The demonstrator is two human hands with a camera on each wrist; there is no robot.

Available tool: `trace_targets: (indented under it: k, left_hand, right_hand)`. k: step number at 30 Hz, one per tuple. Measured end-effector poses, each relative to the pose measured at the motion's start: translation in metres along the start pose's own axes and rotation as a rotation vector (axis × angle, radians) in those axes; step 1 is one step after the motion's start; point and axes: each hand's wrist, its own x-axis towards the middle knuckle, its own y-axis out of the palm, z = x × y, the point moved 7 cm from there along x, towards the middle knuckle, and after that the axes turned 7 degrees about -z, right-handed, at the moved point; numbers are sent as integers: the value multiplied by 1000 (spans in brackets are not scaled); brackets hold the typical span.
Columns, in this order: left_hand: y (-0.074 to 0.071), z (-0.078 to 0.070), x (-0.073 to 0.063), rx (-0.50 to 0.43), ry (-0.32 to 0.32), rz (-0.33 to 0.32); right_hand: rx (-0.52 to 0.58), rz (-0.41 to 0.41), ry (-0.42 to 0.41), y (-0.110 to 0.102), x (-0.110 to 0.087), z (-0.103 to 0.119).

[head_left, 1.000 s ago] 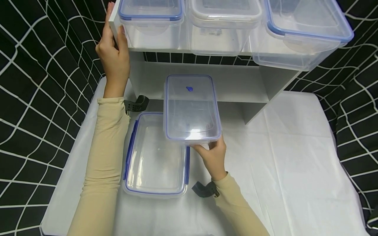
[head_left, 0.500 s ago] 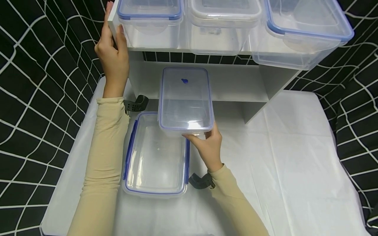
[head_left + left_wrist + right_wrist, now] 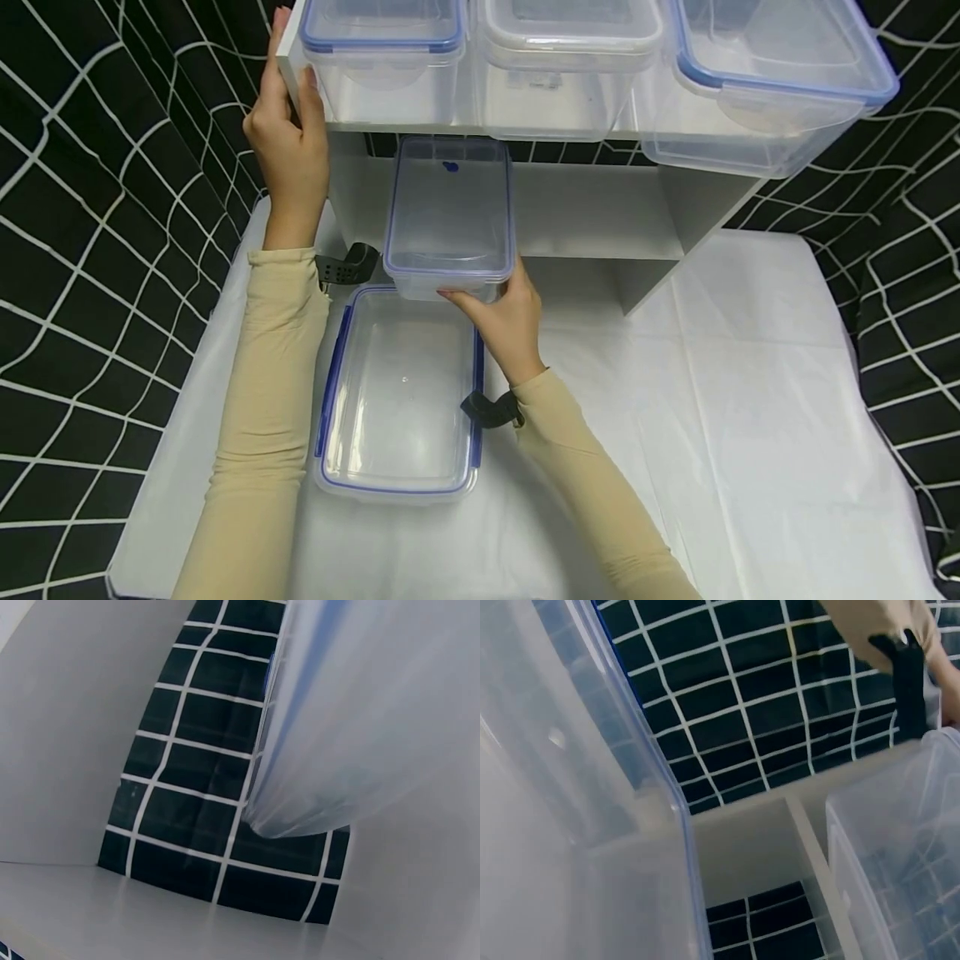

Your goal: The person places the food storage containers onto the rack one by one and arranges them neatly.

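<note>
In the head view, my right hand point(image 3: 501, 321) holds a clear plastic food container point(image 3: 452, 218) by its near end, thumb on the front wall; the other fingers are partly hidden. The container has a blue-edged lid with a small blue mark. Its far part is at the opening of the white shelf unit's point(image 3: 600, 212) middle level, slightly tilted. My left hand point(image 3: 291, 154) grips the unit's upper left side panel between thumb and fingers. The left wrist view shows the container point(image 3: 367, 727) close up, before the inner shelf. It also fills the left of the right wrist view.
Three lidded containers stand on the top shelf; the right one point(image 3: 765, 92) overhangs its front edge. A larger blue-clipped container point(image 3: 401, 400) lies on the white cloth point(image 3: 720, 433) below the held one. Black netting-patterned cloth point(image 3: 90, 250) lines both sides.
My right hand has moved the container away from me and a little left, from above the larger container to the middle shelf opening. The left hand stays on the side panel.
</note>
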Motion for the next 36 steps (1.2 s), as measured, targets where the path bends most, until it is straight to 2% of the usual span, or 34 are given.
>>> trace_targets:
  k: [5, 9, 14, 20, 26, 36]
  left_hand:
    - [0, -1, 0, 3, 8, 3]
    - [1, -2, 0, -5, 19, 6]
    - [0, -1, 0, -15, 11, -5]
    - [1, 0, 0, -8, 3, -3]
    - [1, 0, 0, -10, 5, -4]
    - [1, -1, 1, -18, 22, -8]
  right_hand:
    - [-10, 30, 45, 1, 8, -4]
    - [24, -18, 43, -9, 4, -5]
    - [111, -92, 4, -24, -2, -5]
    - [247, -159, -90, -36, -9, -3]
    - [281, -204, -159, -32, -6, -1]
    - [223, -253, -150, -18, 1, 1]
